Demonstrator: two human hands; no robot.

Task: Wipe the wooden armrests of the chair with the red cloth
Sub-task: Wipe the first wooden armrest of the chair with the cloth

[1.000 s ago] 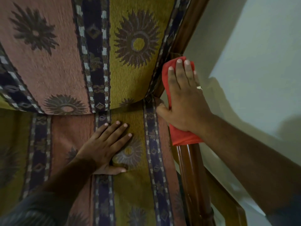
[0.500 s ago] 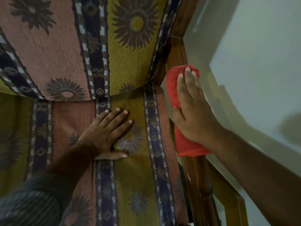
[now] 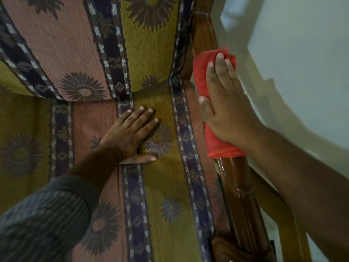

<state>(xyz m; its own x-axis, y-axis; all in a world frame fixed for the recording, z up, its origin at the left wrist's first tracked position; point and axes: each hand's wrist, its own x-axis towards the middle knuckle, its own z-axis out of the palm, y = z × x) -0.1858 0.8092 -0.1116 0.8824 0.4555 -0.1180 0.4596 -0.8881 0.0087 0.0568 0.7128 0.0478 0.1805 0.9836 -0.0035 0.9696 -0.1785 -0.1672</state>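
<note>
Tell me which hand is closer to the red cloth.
Right. The right hand lies flat on the red cloth, pressing it onto the wooden armrest. The left hand rests palm down on the seat cushion, apart from the cloth.

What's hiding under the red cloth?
The red cloth lies on the wooden armrest, pressed down by the right hand. The brown wood shows above and below it, but the stretch directly underneath is covered.

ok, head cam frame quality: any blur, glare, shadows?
Head view: dim, warm light; motion smear on the upholstery and sleeve; small glare streak on the wooden armrest below the red cloth; soft arm shadows on the wall; wide-angle bending at the edges.
</note>
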